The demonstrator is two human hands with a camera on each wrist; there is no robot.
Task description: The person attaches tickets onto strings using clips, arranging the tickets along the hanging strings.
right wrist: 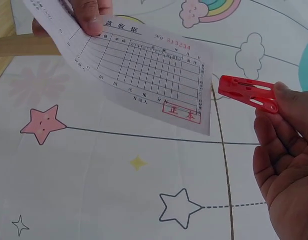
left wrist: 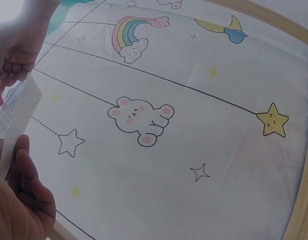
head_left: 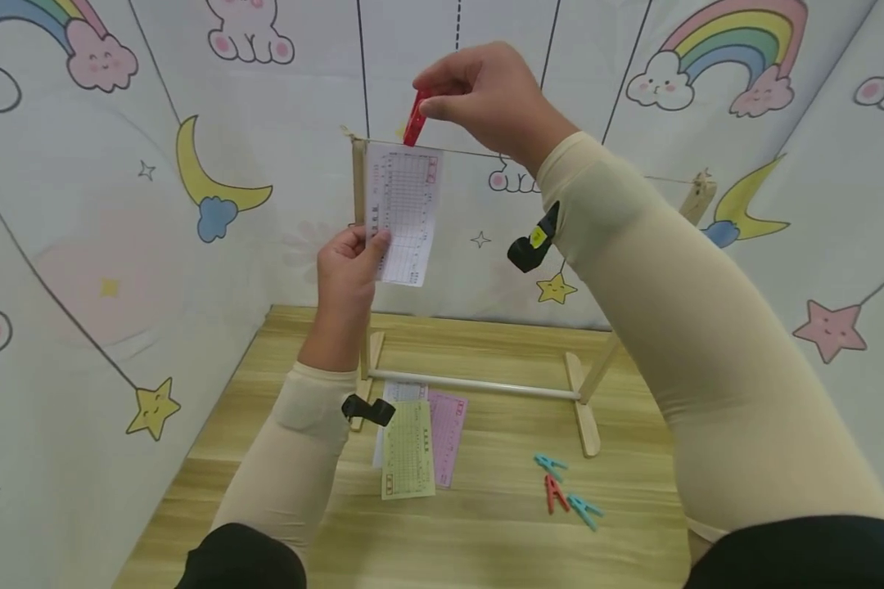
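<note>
The first slip (head_left: pixel 401 214) is up at the string (head_left: pixel 479 153), at the left end of the little wooden rack (head_left: pixel 358 188), but I'd say it isn't fastened yet. The left hand (head_left: pixel 348 274) pinches its lower left edge between thumb and fingers to hold it flat against the line. The right hand (head_left: pixel 489 94) is raised above it, fingers closed on a red peg (head_left: pixel 415 119), whose lower end sits just at the slip's top edge. From the right wrist view the peg (right wrist: pixel 247 93) looks to be beside the paper's corner rather than biting it, though I cannot tell for sure whether its tip has caught the string.

So the work looks barely begun. Nothing else hangs on the line. On the table (head_left: pixel 486 523) below, three more slips wait in a loose pile: a green one (head_left: pixel 408 450) on top, a pink one (head_left: pixel 447 433) beside it, and a white one (head_left: pixel 398 391) peeking out behind. Near the rack's right foot lie three spare pegs (head_left: pixel 563 489), two blue and one red, touching or nearly so. By my reckoning, one peg per slip remains, with all three slips left to hang once this one holds.
</note>
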